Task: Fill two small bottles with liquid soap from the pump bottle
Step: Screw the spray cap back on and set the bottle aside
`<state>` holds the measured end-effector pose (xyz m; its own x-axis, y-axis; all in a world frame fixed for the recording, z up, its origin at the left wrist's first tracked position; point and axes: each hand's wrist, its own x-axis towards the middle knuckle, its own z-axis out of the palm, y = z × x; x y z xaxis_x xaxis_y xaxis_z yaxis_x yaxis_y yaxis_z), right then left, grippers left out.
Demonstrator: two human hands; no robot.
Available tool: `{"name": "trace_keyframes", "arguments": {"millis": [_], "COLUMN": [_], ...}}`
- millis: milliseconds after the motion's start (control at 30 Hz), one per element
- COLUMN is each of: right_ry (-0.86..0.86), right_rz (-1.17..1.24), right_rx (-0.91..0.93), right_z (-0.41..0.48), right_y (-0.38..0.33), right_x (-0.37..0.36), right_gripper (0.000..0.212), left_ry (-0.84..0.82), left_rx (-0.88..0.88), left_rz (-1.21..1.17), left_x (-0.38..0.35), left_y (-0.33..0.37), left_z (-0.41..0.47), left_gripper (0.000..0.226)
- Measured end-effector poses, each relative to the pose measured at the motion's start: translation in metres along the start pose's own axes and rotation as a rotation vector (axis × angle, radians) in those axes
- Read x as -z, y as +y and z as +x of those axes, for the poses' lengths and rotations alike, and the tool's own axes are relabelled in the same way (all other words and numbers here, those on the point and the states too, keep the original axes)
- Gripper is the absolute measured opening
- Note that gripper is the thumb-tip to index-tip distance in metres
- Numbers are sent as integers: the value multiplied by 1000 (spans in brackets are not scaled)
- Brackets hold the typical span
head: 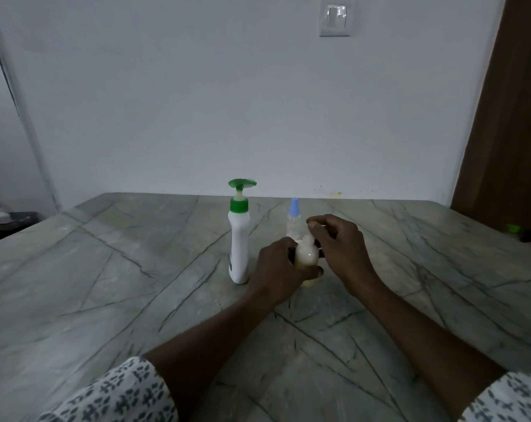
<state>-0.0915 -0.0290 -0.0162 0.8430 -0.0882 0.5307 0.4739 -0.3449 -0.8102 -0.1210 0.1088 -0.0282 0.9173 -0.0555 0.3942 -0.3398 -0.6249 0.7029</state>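
Sitting in the left hand (275, 263) grip, the small bottle (306, 256) has the right hand (341, 245) pinching its top.

White fabric printed with small dark blue-grey leaf-like motifs forms the left sleeve (115, 394) and right sleeve (511, 397). Each ends loosely, leaving forearms bare down to the left hand (276, 264) and right hand (341, 243).

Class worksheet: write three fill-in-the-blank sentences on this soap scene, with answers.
1. The pump bottle has a ____ pump.
2. The small bottle in the left hand is to the ____ of the pump bottle.
3. The far bottle has a ____ cap.
Answers: green; right; blue.
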Motion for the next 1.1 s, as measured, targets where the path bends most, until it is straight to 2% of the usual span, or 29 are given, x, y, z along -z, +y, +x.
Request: {"name": "trace_keyframes", "arguments": {"millis": [133, 200, 300, 367, 467, 600, 767, 967, 1033, 1100], "right_ry": [-23, -46, -174, -302, -469, -570, -581, -593, -494, -247], "right_rz": [-52, -180, -566, -712, -821, -858, -887, -967, -894, -613], "right_rx": [-126, -158, -25, 92, 175, 303, 330, 383, 370, 280], "right_z": [7, 17, 37, 48, 58, 62, 58, 53, 56, 61], "right_y": [10, 20, 34, 42, 51, 50, 41, 30, 16, -9], "right_x": [14, 26, 39, 39, 26, 4, -10, -5, 4, 19], "right_gripper": [21, 21, 25, 30, 38, 45, 27, 23, 30, 22], "left_ry": [5, 36, 72, 63, 59, 65, 68, 71, 65, 53], "left_rx": [17, 28, 54, 60, 63, 68, 74, 97, 105, 110], "left_rz": [9, 3, -31, -34, -22, -17, -31, -49, -53, -62], "left_x": [2, 1, 1, 2, 2, 2, 2, 3, 4, 5], "left_y": [-2, -4, -6, -7, -7, -7, -8, -7, -8, -7], "left_z": [2, 1, 0, 1, 1, 1, 0, 0, 0, 0], "left_gripper": [43, 50, 67, 73, 77, 77, 69, 57, 49, 48]}}
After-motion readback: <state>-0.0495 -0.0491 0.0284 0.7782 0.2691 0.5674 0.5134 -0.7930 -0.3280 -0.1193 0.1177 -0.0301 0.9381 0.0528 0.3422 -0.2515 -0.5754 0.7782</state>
